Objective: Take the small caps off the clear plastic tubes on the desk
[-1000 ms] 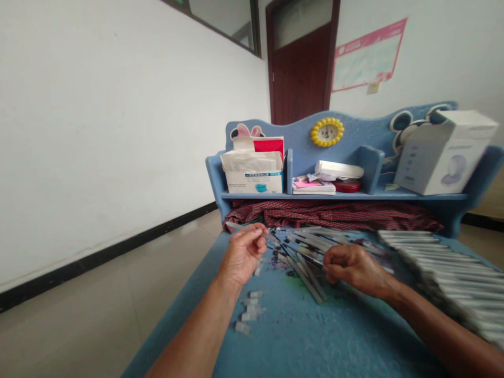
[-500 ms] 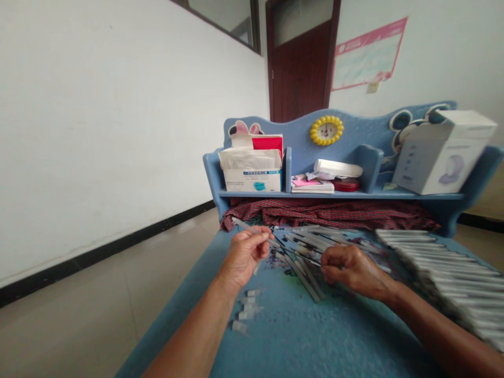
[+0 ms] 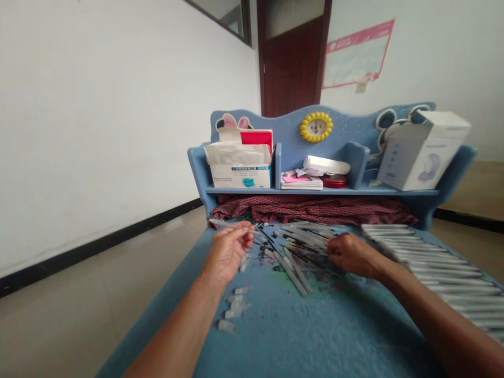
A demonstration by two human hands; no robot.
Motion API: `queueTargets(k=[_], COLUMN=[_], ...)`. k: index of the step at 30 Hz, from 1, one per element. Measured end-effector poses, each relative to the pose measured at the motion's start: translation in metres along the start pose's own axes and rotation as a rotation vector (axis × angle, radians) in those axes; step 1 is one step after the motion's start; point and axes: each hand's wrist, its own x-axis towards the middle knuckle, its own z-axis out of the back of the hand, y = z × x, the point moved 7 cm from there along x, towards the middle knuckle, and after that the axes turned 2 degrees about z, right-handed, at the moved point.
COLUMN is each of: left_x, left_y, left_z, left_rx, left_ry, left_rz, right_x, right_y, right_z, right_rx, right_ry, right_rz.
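My left hand point(image 3: 227, 251) pinches a thin clear pen tube point(image 3: 230, 224) that sticks out to the left, just above the blue desk point(image 3: 299, 325). My right hand point(image 3: 352, 253) rests with fingers curled on the right edge of a loose pile of grey pens point(image 3: 293, 247) in the middle of the desk; what it grips is hidden. Several small clear caps point(image 3: 234, 307) lie on the desk beside my left forearm.
A neat row of finished pens point(image 3: 437, 265) runs along the desk's right side. Behind the pile lies a red checked cloth point(image 3: 315, 209). The blue shelf point(image 3: 323, 191) carries a mask box point(image 3: 240, 168), books, a white carton point(image 3: 423, 149) and a yellow clock point(image 3: 315, 127).
The view has swung slightly right and up. My right hand slid a little farther up into the pen pile. My left hand keeps its pinch on the tube.
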Motion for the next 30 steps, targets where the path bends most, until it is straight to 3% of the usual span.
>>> queueTargets(k=[7,15,25,30], left_x=[0.001,-0.002,-0.005,-0.003], left_y=[0.007,0.008,0.013,0.014], left_z=[-0.005,-0.009,-0.012,-0.011], left_rx=[0.005,0.040,0.107,0.098], left_ry=[0.034,0.056,0.082,0.075], left_rz=[0.036,0.046,0.097,0.093], right_x=[0.001,0.001,0.004,0.001], right_y=[0.011,0.000,-0.003,-0.001], right_z=[-0.005,-0.008,-0.015,0.001], right_rx=[-0.172,-0.416,-0.409,-0.172], right_ry=[0.094,0.116,0.099,-0.007], right_rz=[0.016,-0.088,-0.044,0.004])
